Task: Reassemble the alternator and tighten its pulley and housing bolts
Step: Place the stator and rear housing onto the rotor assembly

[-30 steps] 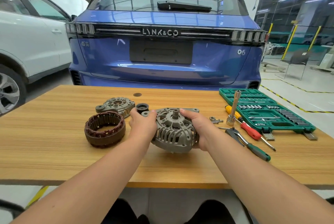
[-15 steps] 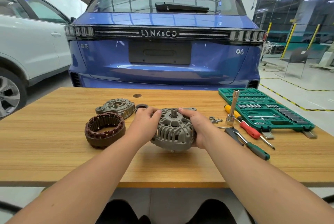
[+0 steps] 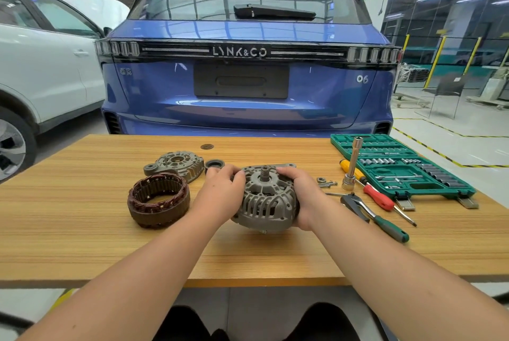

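A grey finned alternator front housing (image 3: 265, 203) with its threaded shaft pointing up sits mid-table, tilted toward me. My left hand (image 3: 220, 192) grips its left side and my right hand (image 3: 304, 194) grips its right side. The brown copper-wound stator ring (image 3: 158, 198) lies to the left. Behind the stator rests the grey rear housing cover (image 3: 179, 163), with the black pulley (image 3: 214, 165) just beside it. A nut and loose bolts (image 3: 326, 182) lie right of my right hand.
On the wooden table (image 3: 82, 230) at the right stand an upright socket extension (image 3: 352, 167), red and yellow screwdrivers (image 3: 377, 197), a green-handled tool (image 3: 385, 226) and an open green socket set case (image 3: 399, 167). A blue car (image 3: 248, 79) is parked beyond the far edge.
Both hands have shifted their hold on the housing and tipped it slightly; my left hand moved in from the pulley side to close on the housing's left rim.
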Available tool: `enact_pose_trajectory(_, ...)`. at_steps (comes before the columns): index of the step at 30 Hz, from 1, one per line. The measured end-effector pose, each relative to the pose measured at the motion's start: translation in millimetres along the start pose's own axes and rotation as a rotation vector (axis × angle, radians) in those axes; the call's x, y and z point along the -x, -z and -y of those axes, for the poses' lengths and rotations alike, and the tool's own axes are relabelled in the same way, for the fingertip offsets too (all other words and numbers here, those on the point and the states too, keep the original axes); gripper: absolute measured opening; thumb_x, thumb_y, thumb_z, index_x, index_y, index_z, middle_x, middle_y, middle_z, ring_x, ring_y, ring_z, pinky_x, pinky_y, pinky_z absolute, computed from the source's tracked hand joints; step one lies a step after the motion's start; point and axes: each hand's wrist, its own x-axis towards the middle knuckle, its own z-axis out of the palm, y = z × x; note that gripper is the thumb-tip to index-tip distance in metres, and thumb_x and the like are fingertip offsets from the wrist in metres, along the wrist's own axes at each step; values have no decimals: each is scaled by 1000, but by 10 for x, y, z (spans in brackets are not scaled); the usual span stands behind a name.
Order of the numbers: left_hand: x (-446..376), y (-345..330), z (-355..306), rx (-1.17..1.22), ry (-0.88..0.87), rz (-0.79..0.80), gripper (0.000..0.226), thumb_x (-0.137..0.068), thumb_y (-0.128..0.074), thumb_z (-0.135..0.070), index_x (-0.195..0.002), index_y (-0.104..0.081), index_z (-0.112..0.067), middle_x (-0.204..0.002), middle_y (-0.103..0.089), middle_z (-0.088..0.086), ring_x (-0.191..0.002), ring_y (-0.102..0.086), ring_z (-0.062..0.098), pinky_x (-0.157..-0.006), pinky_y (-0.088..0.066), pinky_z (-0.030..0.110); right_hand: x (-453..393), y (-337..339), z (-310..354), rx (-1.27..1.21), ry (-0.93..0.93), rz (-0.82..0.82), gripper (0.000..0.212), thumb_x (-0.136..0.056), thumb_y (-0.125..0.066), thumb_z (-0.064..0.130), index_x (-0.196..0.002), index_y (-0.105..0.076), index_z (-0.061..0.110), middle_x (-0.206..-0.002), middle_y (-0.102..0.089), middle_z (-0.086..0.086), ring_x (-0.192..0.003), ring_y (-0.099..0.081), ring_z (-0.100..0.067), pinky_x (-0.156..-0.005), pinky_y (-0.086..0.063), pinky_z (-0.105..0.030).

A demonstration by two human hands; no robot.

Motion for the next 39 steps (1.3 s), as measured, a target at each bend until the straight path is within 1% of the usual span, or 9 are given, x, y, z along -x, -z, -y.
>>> enact_pose_trajectory(7,55,-15,-37,159,44,-61,40,-106,-39,-47,-139,-52,-28,-140,-35,2,-92,-53,8,-71,-42,30,62,10,-178,28,25,9,52,-80,-70,61,-114,-72,21,-99,-79,-7,-91,-77,-30,-94,-57,-51)
enact_pose_trajectory(10,152,-52,-63,532,308,-137,63,-95,-66,-51,-148,-44,-25,-148,-41,8,-110,-55,22,-88,-51,39,95,7,-195,24,11,14,54,-78,-74,62,-113,-70,21,-97,-79,-7,-85,-78,-28,-92,-58,-48)
enact_pose_trajectory(14,222,-25,-95,1148,801,333,71,-72,-81,-64,-117,-72,-10,-102,-77,22,-99,-71,42,-98,-51,61,104,0,-203,45,-2,-2,55,-74,-74,62,-111,-72,22,-96,-80,-5,-97,-74,-28,-86,-55,-42)
enact_pose_trajectory(17,271,-16,-47,1265,775,519,70,-67,-86,-54,-117,-73,-6,-108,-75,26,-91,-74,49,-79,-59,65,115,56,-219,-20,-59,19,53,-72,-74,57,-109,-74,20,-98,-79,-5,-90,-75,-27,-81,-54,-37)
enact_pose_trajectory(20,299,-60,-12,1292,732,505,72,-62,-88,-47,-118,-72,-6,-108,-76,24,-86,-75,48,-69,-61,59,116,166,-248,-37,-43,65,60,-66,-78,50,-117,-72,17,-106,-78,-8,-100,-74,-30,-94,-56,-43)
enact_pose_trajectory(25,219,-107,16,1297,697,367,63,-75,-81,-53,-119,-72,-9,-107,-77,22,-90,-76,44,-80,-63,54,124,209,-165,-34,-36,101,73,-63,-87,44,-124,-65,12,-112,-75,-19,-107,-70,-39,-95,-56,-55)
enact_pose_trajectory(28,223,-113,5,1350,674,309,53,-84,-79,-48,-118,-72,-7,-105,-77,23,-87,-77,43,-72,-63,53,147,106,-133,-13,-48,147,74,-60,-86,41,-124,-67,9,-113,-74,-19,-110,-69,-39,-98,-54,-55)
enact_pose_trajectory(34,267,-96,75,1343,691,329,59,-68,-86,-37,-117,-72,-7,-105,-77,24,-85,-76,45,-71,-62,59,147,19,-127,-21,-53,172,68,-58,-83,33,-119,-68,7,-107,-76,-18,-88,-76,-36,-79,-61,-48)
enact_pose_trajectory(39,263,-177,69,1305,671,279,59,-71,-83,-43,-119,-73,-11,-107,-77,23,-89,-76,45,-94,-55,63,136,-10,-168,-75,-28,184,52,-60,-82,38,-102,-75,8,-102,-77,-18,-78,-77,-35,-64,-63,-48)
